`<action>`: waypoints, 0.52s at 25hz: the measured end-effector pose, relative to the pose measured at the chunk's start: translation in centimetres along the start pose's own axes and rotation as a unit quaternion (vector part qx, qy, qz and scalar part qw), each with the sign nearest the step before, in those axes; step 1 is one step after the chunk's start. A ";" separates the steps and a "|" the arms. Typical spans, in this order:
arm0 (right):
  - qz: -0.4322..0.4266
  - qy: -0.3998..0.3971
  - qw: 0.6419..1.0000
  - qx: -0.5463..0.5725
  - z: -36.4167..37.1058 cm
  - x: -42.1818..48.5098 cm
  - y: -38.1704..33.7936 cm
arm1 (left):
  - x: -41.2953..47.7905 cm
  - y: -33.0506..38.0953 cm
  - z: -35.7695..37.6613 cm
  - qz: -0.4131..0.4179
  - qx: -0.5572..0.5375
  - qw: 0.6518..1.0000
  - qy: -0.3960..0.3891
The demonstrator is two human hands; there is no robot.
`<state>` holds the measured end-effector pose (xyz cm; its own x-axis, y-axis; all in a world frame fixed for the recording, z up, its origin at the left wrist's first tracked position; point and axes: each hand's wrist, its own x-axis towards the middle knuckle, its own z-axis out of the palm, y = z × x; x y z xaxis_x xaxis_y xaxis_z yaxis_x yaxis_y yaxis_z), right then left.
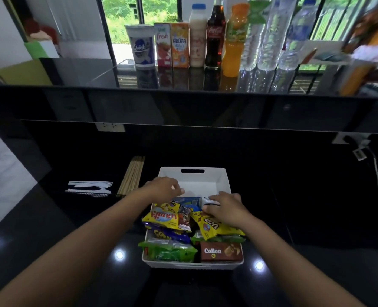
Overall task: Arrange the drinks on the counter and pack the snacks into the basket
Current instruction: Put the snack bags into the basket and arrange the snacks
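Observation:
A white basket point(194, 177) stands on the lower black counter, its near half packed with snacks: yellow packets point(164, 217), a purple packet point(169, 234), a green packet point(168, 251) and a brown Collon box point(221, 251). My left hand point(163, 188) hovers over the basket's left rim with its fingers curled, just above a blue packet point(189, 201); whether it grips anything is hidden. My right hand point(225, 207) rests on the snacks and pinches a white and blue packet point(212, 201). On the upper counter the drinks stand in a row: cup point(142, 48), two cartons point(162, 45), bottles point(214, 38).
Wooden skewers point(132, 176) and white plastic cutlery point(90, 187) lie left of the basket. A wall socket point(110, 126) sits on the back panel, and a plug with a cable point(360, 151) hangs at the right. Blurred clutter point(365, 54) stands at the upper counter's right end.

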<state>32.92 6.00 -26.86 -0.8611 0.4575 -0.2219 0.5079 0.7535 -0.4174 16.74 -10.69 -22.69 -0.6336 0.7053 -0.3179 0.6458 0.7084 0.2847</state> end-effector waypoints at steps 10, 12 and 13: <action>0.056 0.042 0.987 -0.144 2.2 4.4 0.0 | 5.9 -2.5 4.8 -0.009 0.009 1.000 0.002; 0.054 0.050 0.984 -0.162 1.8 4.7 0.1 | 6.4 -2.8 4.9 -0.007 0.008 1.000 -0.001; 0.052 0.050 0.984 -0.163 1.5 4.9 0.1 | 6.5 -2.8 4.9 -0.004 0.019 1.000 -0.009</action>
<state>28.75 7.58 -29.34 -0.8056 0.5722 -0.1535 0.5880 0.8040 -0.0884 12.87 -8.20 -30.05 -0.6308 0.6991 -0.3368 0.6566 0.7121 0.2486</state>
